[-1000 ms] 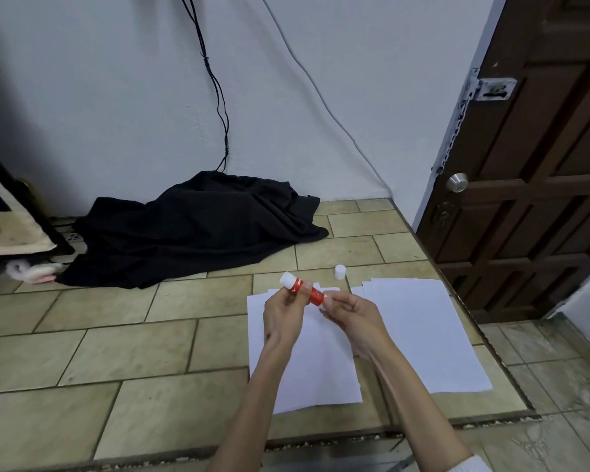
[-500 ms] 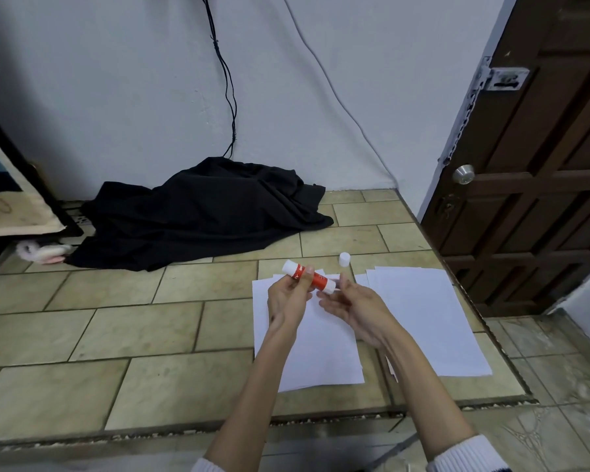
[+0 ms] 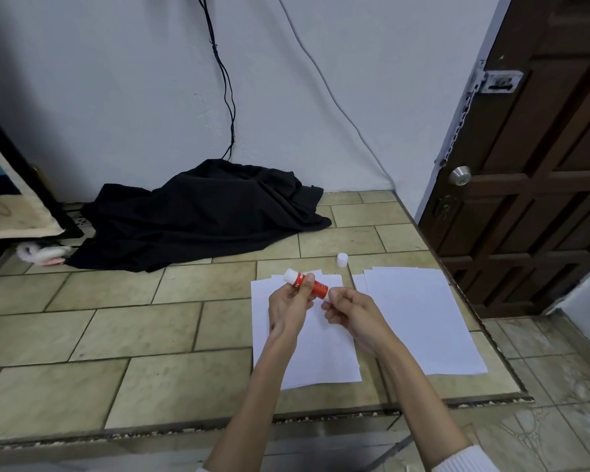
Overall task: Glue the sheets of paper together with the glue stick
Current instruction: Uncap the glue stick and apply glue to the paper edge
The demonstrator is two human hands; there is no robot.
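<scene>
A red and white glue stick [image 3: 306, 283] is held slantwise above the tiled surface, its white glue end pointing up-left. My left hand [image 3: 292, 306] grips its middle with thumb and fingers. My right hand [image 3: 349, 310] pinches its lower white end. Its white cap [image 3: 342, 259] stands apart on a tile behind the papers. Under my hands lies a stack of white sheets [image 3: 307, 356]. A second fanned pile of white sheets [image 3: 419, 315] lies to the right.
A black cloth [image 3: 201, 212] is heaped at the back against the wall, with a cable [image 3: 227, 97] hanging above it. A dark wooden door [image 3: 539, 185] stands right. The tiled ledge [image 3: 116, 338] drops off at its front and right edges.
My hands and the glue stick have stayed almost in place over the left stack; the view tilted a little. My right fingers keep working at the stick's lower end.
</scene>
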